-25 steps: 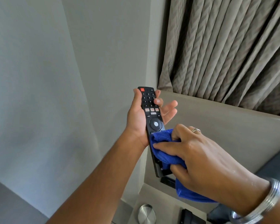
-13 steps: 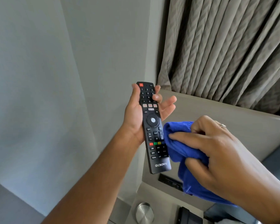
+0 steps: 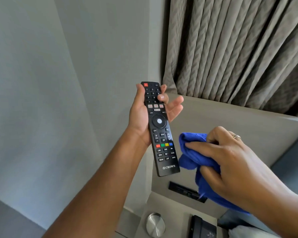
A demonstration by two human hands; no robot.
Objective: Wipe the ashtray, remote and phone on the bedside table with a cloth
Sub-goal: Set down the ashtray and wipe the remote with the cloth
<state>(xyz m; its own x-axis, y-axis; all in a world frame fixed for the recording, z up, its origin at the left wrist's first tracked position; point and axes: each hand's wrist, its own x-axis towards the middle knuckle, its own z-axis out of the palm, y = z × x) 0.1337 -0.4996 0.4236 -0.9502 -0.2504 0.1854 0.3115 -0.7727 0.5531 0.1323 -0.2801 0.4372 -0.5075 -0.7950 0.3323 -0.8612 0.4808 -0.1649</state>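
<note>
My left hand (image 3: 139, 115) holds a long black remote (image 3: 159, 127) upright in the air, buttons facing me, its whole face uncovered. A bunched blue cloth (image 3: 193, 152) is gripped in my right hand (image 3: 230, 162), just right of the remote's lower half and apart from it. Below, on the grey bedside table (image 3: 175, 219), lie a round silver ashtray (image 3: 155, 225) and a black phone (image 3: 201, 227), the phone cut off by the frame's bottom edge.
A grey wall fills the left. A padded grey headboard (image 3: 239, 121) rises behind the table, with a dark switch panel (image 3: 184, 191) set low in it. Patterned beige curtains (image 3: 239, 48) hang at the top right. Bedding shows at the bottom right corner.
My right hand has drawn the blue cloth off the remote's lower half and to the right, uncovering the whole remote. The left hand keeps its hold on the remote.
</note>
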